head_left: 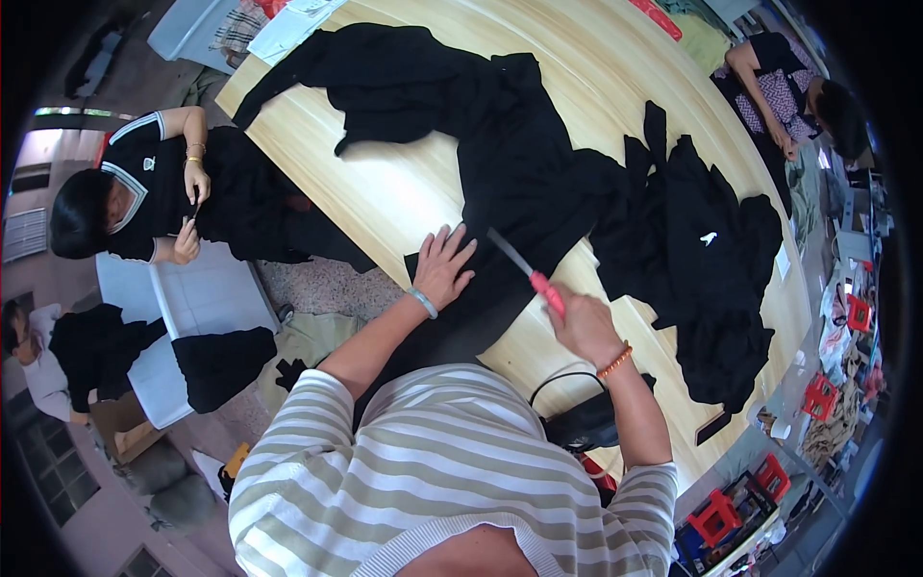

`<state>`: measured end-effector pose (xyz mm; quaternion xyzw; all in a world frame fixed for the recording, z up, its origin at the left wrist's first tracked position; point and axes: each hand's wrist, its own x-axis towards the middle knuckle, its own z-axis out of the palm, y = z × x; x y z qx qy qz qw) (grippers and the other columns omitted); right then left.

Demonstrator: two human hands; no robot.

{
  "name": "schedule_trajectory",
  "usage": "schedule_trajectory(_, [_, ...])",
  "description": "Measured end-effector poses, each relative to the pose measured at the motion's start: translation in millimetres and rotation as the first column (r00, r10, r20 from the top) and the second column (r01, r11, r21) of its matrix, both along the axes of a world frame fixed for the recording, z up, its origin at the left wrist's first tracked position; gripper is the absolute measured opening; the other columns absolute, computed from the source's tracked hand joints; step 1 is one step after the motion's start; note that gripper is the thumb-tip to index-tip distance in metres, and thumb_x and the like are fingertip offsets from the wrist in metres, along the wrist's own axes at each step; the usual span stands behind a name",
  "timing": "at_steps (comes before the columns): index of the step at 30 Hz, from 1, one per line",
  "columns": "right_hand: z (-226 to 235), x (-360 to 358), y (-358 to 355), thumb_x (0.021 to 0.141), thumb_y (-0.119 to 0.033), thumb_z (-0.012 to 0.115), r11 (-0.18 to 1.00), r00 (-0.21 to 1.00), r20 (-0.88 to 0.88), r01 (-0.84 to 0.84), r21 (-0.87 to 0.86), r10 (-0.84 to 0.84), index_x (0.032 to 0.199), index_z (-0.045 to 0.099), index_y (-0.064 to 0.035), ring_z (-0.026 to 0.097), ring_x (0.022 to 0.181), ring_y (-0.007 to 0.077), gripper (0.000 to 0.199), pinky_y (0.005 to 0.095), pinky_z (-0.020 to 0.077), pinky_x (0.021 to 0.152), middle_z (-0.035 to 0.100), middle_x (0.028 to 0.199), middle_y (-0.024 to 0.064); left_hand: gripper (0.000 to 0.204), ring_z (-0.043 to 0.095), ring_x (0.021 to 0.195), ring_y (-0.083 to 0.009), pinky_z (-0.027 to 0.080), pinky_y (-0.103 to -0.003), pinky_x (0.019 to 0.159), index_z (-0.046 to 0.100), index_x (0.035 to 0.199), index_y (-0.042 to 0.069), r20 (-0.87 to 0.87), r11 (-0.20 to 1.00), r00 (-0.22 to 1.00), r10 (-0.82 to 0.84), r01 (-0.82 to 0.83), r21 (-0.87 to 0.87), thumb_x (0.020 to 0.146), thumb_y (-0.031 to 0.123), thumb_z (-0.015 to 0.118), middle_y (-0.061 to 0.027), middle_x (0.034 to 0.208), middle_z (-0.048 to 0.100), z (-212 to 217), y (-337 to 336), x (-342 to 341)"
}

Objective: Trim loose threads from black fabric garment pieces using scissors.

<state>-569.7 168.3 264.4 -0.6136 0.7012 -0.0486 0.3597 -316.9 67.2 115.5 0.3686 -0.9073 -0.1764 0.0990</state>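
Spread out on the black garment, my left hand lies with its fingers apart, pressing on the cloth near the table's left edge. My right hand is closed around the handle of a red-handled tool with a narrow grey blade. The blade points up and left over the garment; whether its tip touches the cloth I cannot tell. Long sleeve-like parts of the garment stretch to the far left, and its near end hangs against my body.
More black garments lie heaped on the right of the wooden table. A dark bag-like item with a cord sits by my right forearm. One person stands at left, holding something small; another person is at far right.
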Motion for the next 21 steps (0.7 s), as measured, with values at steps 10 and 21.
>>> schedule_trajectory(10, [-50.4, 17.4, -132.2, 0.083, -0.044, 0.07, 0.911, 0.944, -0.08, 0.285, -0.297, -0.321, 0.105, 0.058, -0.0035, 0.065, 0.093, 0.0376, 0.048, 0.0454, 0.0519, 0.078, 0.066, 0.096, 0.0217, 0.025, 0.058, 0.074, -0.0277, 0.046, -0.04, 0.069, 0.063, 0.103, 0.003, -0.191, 0.903, 0.894, 0.405, -0.359, 0.235, 0.079, 0.007, 0.071, -0.0103, 0.079, 0.061, -19.4, -6.7, 24.4])
schedule_trajectory(21, [-115.4, -1.5, -161.0, 0.085, -0.028, 0.065, 0.937, 0.923, -0.188, 0.309, -0.161, -0.336, 0.101, 0.059, -0.0035, 0.068, 0.089, 0.0367, 0.03, 0.0467, 0.0524, 0.078, 0.069, 0.09, 0.0207, 0.013, 0.039, 0.062, 0.0004, 0.034, -0.016, 0.056, 0.063, 0.095, 0.003, -0.545, 0.74, 0.531, 0.649, -0.273, 0.615, 0.085, -0.006, 0.062, 0.009, 0.07, 0.046, 58.3, -24.6, 32.1])
